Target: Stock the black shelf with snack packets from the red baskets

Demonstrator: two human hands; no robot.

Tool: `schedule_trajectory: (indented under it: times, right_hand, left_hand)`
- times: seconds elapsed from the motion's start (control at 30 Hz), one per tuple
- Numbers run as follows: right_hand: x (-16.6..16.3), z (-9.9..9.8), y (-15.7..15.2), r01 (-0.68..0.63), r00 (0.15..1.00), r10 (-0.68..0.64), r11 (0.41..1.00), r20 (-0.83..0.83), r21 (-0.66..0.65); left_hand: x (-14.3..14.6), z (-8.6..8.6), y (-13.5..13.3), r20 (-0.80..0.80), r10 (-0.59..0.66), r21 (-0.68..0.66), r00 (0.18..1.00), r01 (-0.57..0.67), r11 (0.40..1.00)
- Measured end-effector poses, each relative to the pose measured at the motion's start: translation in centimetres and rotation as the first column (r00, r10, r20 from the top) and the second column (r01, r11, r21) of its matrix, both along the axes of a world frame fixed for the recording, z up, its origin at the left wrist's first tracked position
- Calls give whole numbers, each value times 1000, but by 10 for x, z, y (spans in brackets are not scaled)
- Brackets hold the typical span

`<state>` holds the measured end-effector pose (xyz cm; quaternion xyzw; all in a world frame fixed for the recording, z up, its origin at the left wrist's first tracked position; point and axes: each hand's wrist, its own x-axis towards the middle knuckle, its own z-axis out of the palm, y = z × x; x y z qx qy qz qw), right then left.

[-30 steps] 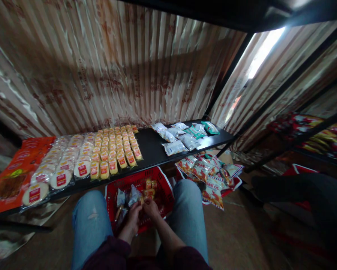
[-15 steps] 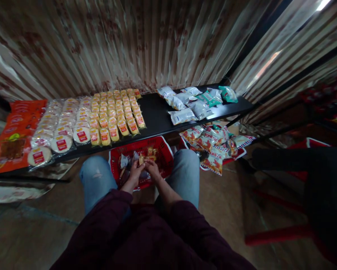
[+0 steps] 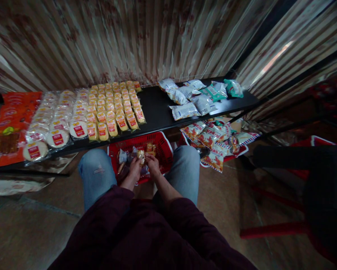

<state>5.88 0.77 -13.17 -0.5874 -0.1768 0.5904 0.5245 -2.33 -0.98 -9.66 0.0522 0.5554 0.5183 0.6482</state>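
Between my knees, over a red plastic basket point(image 3: 164, 147), my left hand point(image 3: 135, 169) is closed on a small wrapped cake point(image 3: 141, 156). My right hand point(image 3: 152, 164) meets it from the other side, its fingers pinched at the cake's wrapper edge. Inside the basket lie several more packets, among them small yellow wrapped cakes point(image 3: 150, 147). On the black shelf point(image 3: 155, 108) ahead stand rows of the same sort of yellow wrapped cakes point(image 3: 111, 126). Left of them are rows of round white wrapped cakes point(image 3: 57, 138).
An orange snack bag point(image 3: 9, 127) lies at the shelf's left end. Silver packets point(image 3: 184, 111) and green packets point(image 3: 234, 88) lie on its right part. Below, another red basket point(image 3: 240, 153) overflows with printed snack bags point(image 3: 213, 161). A person's dark-clothed leg point(image 3: 286, 157) and red stool legs point(image 3: 273, 230) are at right.
The small wrapped cake has been turned and lifted slightly, so more of it shows between my hands. The view has shifted a little.
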Motion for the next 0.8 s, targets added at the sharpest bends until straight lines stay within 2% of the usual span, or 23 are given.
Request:
schedule_trajectory:
  times: [0.3,0.6,0.8]
  right_hand:
    - [-1,8,-3,-21,1000,19,997,21,72]
    - [0,19,-6,-75,996,70,992,57,103]
    - [1,25,-10,-132,981,107,979,162,155]
  left_hand:
    - [-9,-2,0,130,-1,-28,991,5,1000]
    - [-8,0,4,181,5,-4,983,-5,1000]
    - [-9,0,5,198,-25,-19,980,30,999]
